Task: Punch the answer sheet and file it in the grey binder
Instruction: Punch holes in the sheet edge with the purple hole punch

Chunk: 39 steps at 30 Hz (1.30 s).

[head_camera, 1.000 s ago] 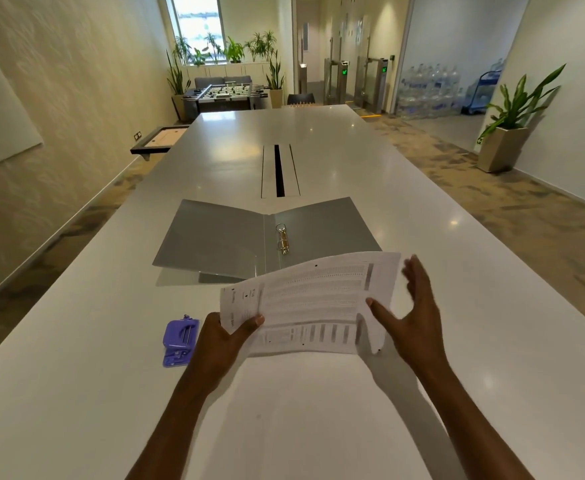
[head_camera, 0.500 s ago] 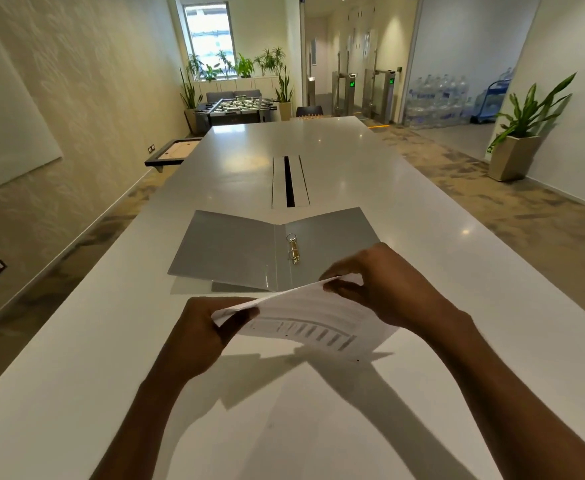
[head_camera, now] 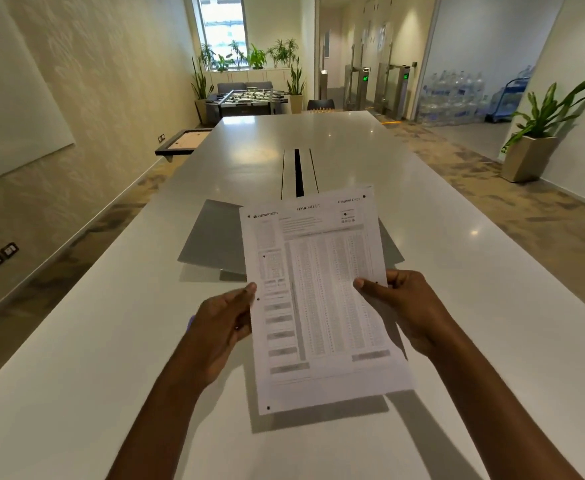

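Observation:
The answer sheet (head_camera: 322, 299), a white printed OMR form, is held upright in portrait in front of me above the table. My left hand (head_camera: 221, 327) pinches its left edge and my right hand (head_camera: 408, 306) pinches its right edge. Behind it the grey binder (head_camera: 214, 237) lies open flat on the white table; the sheet hides its rings and most of its right cover. Only a sliver of purple shows at my left wrist where the hole punch lay, and the punch itself is hidden.
The long white table (head_camera: 457, 271) runs away from me, with a cable slot (head_camera: 298, 171) in its middle beyond the binder. A potted plant (head_camera: 537, 143) stands on the floor at the right, and a foosball table (head_camera: 246, 98) at the far end.
The sheet has been turned from landscape and bent flat to upright portrait facing me. My right hand shifted from its top edge to its right side. The view has tilted down slightly.

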{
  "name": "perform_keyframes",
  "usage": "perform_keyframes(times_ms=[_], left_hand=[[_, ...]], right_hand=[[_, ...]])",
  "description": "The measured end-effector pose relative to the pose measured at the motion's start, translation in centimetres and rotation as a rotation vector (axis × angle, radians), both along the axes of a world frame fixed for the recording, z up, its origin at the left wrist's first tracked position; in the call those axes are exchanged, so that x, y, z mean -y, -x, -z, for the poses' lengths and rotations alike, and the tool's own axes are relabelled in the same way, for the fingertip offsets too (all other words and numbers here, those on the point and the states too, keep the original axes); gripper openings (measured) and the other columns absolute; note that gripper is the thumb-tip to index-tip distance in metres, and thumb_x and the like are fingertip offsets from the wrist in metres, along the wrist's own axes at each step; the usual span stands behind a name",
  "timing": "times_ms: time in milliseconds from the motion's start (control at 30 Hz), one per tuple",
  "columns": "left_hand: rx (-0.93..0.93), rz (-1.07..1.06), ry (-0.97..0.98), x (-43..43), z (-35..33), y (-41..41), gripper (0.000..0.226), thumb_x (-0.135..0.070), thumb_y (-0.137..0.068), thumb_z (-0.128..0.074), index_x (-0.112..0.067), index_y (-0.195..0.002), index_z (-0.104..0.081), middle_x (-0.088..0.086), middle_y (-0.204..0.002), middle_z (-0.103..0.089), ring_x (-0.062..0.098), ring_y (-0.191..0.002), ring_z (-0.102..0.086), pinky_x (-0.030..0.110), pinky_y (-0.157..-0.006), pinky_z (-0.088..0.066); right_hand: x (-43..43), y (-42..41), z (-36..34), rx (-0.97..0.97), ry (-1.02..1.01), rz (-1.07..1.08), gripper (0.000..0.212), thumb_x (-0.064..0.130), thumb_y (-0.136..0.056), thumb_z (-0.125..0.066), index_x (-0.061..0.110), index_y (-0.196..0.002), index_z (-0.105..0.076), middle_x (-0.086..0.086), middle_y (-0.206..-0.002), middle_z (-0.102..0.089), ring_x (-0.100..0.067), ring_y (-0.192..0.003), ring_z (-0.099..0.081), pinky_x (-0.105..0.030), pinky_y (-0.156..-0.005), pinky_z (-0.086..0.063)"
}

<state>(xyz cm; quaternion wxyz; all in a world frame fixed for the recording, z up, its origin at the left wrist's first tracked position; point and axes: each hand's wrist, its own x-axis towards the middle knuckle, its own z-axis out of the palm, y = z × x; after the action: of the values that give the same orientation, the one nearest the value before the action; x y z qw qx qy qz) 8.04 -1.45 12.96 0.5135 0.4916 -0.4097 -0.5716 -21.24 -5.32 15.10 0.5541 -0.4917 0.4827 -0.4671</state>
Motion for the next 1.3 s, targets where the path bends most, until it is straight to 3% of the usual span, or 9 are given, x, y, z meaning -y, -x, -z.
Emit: perform_keyframes(times_ms=[467, 567, 700, 800, 867, 967, 1067, 1200, 1300], left_hand=[[0.202, 0.010, -0.124, -1.1, 5.0, -0.2, 0.014, -0.010, -0.095, -0.072, -0.009, -0.104, -0.082, 0.006, -0.094, -0.083, 0.022, -0.092, -0.080, 0.030, -0.082, -0.062], [0.367, -0.083, -0.075, -1.3, 5.0, -0.8, 0.016, -0.012, -0.097, -0.070, -0.017, -0.087, -0.083, 0.002, -0.079, -0.080, 0.021, -0.078, -0.078, 0.034, -0.077, -0.063], [0.821, -0.478, 0.030, 0.2, 6.2, -4.9, 0.023, -0.022, -0.096, -0.071, -0.008, -0.114, -0.078, 0.010, -0.106, -0.079, 0.028, -0.094, -0.075, 0.045, -0.088, -0.062], [1.039, -0.490, -0.111, 1.7, 6.9, -8.4, 0.042, -0.036, -0.100, -0.064, 0.001, -0.118, -0.074, 0.020, -0.116, -0.074, 0.036, -0.104, -0.070, 0.043, -0.088, -0.057], [1.010, -0.385, -0.233, 2.6, 7.4, -10.0, 0.050, -0.039, -0.103, -0.058, 0.007, -0.098, -0.074, 0.024, -0.094, -0.074, 0.037, -0.088, -0.069, 0.036, -0.073, -0.049], [0.883, -0.277, -0.301, 3.0, 8.1, -10.8, 0.054, -0.038, -0.103, -0.059, 0.011, -0.083, -0.069, 0.017, -0.071, -0.064, 0.026, -0.067, -0.056, 0.032, -0.061, -0.038], [0.928, -0.261, -0.270, 3.0, 8.8, -10.6, 0.044, -0.028, -0.102, -0.060, 0.003, -0.071, -0.063, 0.012, -0.066, -0.059, 0.024, -0.063, -0.052, 0.031, -0.057, -0.036], [0.921, -0.275, -0.244, 2.0, 9.0, -9.9, 0.042, -0.027, -0.100, -0.064, -0.001, -0.068, -0.062, 0.011, -0.063, -0.060, 0.021, -0.059, -0.051, 0.029, -0.055, -0.036], [0.887, -0.251, -0.238, 0.9, 9.3, -9.2, 0.036, -0.030, -0.097, -0.069, 0.001, -0.081, -0.074, 0.017, -0.070, -0.071, 0.021, -0.061, -0.057, 0.029, -0.058, -0.040]], right_hand=[[-1.9, -0.3, 7.8, 0.057, -0.245, -0.056, 0.026, 0.011, -0.092, -0.073, 0.003, -0.116, -0.075, -0.013, -0.116, -0.077, -0.029, -0.105, -0.076, -0.048, -0.100, -0.055], [-2.0, -0.7, 8.8, 0.034, -0.272, -0.016, 0.025, 0.009, -0.091, -0.074, 0.002, -0.114, -0.076, -0.010, -0.113, -0.079, -0.028, -0.102, -0.077, -0.052, -0.102, -0.055], [-1.9, -1.5, 9.6, 0.009, -0.316, 0.013, 0.024, 0.008, -0.090, -0.074, 0.001, -0.113, -0.076, -0.009, -0.107, -0.080, -0.026, -0.095, -0.079, -0.048, -0.098, -0.057], [-1.7, -2.7, 10.0, -0.004, -0.325, 0.013, 0.020, 0.007, -0.090, -0.074, 0.002, -0.109, -0.077, -0.008, -0.103, -0.081, -0.023, -0.085, -0.080, -0.034, -0.072, -0.064], [-1.5, -3.5, 10.4, -0.011, -0.339, 0.015, 0.014, 0.007, -0.091, -0.074, 0.004, -0.104, -0.079, -0.008, -0.103, -0.081, -0.022, -0.068, -0.075, -0.024, -0.051, -0.051], [-1.1, -4.5, 11.0, -0.038, -0.360, 0.009, 0.012, 0.009, -0.091, -0.075, 0.006, -0.101, -0.079, -0.009, -0.104, -0.081, -0.034, -0.067, -0.073, -0.026, -0.052, -0.041], [-1.0, -5.0, 11.1, -0.042, -0.377, -0.008, 0.015, 0.008, -0.091, -0.074, 0.001, -0.104, -0.078, -0.011, -0.106, -0.080, -0.021, -0.057, -0.068, -0.020, -0.040, -0.040], [-0.6, -4.8, 12.2, -0.031, -0.391, 0.014, 0.012, 0.010, -0.090, -0.076, 0.005, -0.100, -0.080, -0.009, -0.100, -0.081, -0.063, -0.111, -0.059, -0.051, -0.090, -0.052], [-0.6, -4.7, 12.4, -0.033, -0.397, 0.006, 0.012, 0.011, -0.089, -0.077, 0.006, -0.100, -0.081, -0.011, -0.103, -0.081, -0.064, -0.121, -0.048, -0.065, -0.105, -0.044]])
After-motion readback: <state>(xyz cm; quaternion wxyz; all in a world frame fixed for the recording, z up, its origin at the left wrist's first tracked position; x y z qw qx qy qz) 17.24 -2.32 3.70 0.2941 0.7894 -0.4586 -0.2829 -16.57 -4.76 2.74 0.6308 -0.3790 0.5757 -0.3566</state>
